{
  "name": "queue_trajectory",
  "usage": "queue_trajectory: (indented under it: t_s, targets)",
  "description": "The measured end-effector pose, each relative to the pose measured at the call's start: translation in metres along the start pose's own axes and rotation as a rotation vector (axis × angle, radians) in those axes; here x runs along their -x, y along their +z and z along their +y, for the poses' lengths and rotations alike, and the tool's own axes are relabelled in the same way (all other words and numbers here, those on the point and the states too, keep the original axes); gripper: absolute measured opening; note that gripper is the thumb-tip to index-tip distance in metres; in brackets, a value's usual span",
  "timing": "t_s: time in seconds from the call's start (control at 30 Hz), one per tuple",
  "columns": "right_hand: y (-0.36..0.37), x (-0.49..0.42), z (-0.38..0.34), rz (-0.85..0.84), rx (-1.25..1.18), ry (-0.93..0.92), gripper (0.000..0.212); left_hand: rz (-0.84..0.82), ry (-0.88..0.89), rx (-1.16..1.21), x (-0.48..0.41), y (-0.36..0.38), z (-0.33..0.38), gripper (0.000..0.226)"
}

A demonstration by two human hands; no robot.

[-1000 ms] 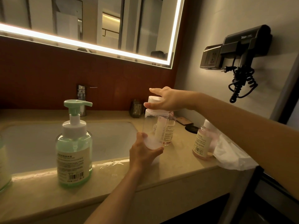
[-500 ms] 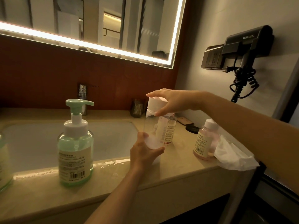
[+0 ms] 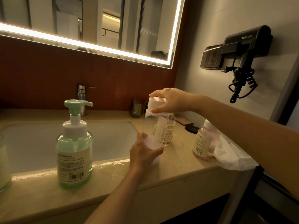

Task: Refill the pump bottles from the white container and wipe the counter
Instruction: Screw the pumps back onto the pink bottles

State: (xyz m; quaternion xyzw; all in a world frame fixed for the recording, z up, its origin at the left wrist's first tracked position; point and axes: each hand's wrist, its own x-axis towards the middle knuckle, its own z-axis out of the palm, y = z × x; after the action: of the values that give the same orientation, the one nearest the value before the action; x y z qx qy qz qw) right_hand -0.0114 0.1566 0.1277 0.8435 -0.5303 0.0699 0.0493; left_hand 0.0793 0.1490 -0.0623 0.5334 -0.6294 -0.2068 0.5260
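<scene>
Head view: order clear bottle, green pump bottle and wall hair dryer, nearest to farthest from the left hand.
1. Clear bottle, gripped by the left hand.
2. Green pump bottle, to its left.
3. Hair dryer, high on the right wall.

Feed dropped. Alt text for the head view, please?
The left hand grips the base of a clear bottle while the right hand holds its white cap. A green pump bottle stands left beside the sink, a pink bottle right.
</scene>
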Motion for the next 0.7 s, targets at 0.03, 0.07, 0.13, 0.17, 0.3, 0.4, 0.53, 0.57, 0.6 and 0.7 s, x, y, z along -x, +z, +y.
queue_trajectory:
  t_s: [0.03, 0.07, 0.13, 0.17, 0.3, 0.4, 0.53, 0.57, 0.6, 0.7]
  targets:
    - [0.002, 0.0, 0.001, 0.059, 0.065, 0.002, 0.06, 0.0, 0.0, -0.001, 0.0, 0.0, 0.0, 0.065]
    - [0.005, 0.0, 0.002, 0.117, 0.132, 0.021, 0.062, 0.001, 0.001, 0.0, 0.0, 0.0, 0.0, 0.065]
    - [0.009, 0.001, 0.004, 0.206, 0.235, 0.075, 0.074, 0.0, -0.001, 0.0, 0.0, 0.0, 0.0, 0.065]
    - [0.011, 0.002, 0.005, 0.233, 0.265, 0.089, 0.079, -0.002, -0.003, 0.0, 0.001, -0.001, 0.001, 0.065]
    - [0.009, 0.004, 0.011, 0.233, 0.164, 0.082, 0.091, 0.005, -0.007, 0.01, 0.0, 0.0, 0.0, 0.065]
    - [0.003, 0.003, 0.014, 0.062, -0.167, -0.01, 0.072, 0.008, -0.01, 0.01, 0.0, 0.0, -0.001, 0.066]
    - [0.005, 0.001, 0.021, 0.017, -0.259, -0.06, 0.06, 0.006, 0.0, 0.013, 0.0, 0.001, -0.002, 0.066]
    - [0.005, 0.0, 0.022, 0.046, -0.246, -0.047, 0.063, 0.008, 0.003, 0.016, 0.0, 0.001, -0.002, 0.066]
    - [0.005, 0.0, 0.022, 0.067, -0.224, -0.035, 0.065, 0.01, 0.004, 0.019, 0.0, 0.001, -0.003, 0.066]
    - [0.009, -0.004, 0.021, 0.097, -0.171, -0.033, 0.068, 0.008, 0.007, 0.027, 0.0, 0.001, -0.003, 0.066]
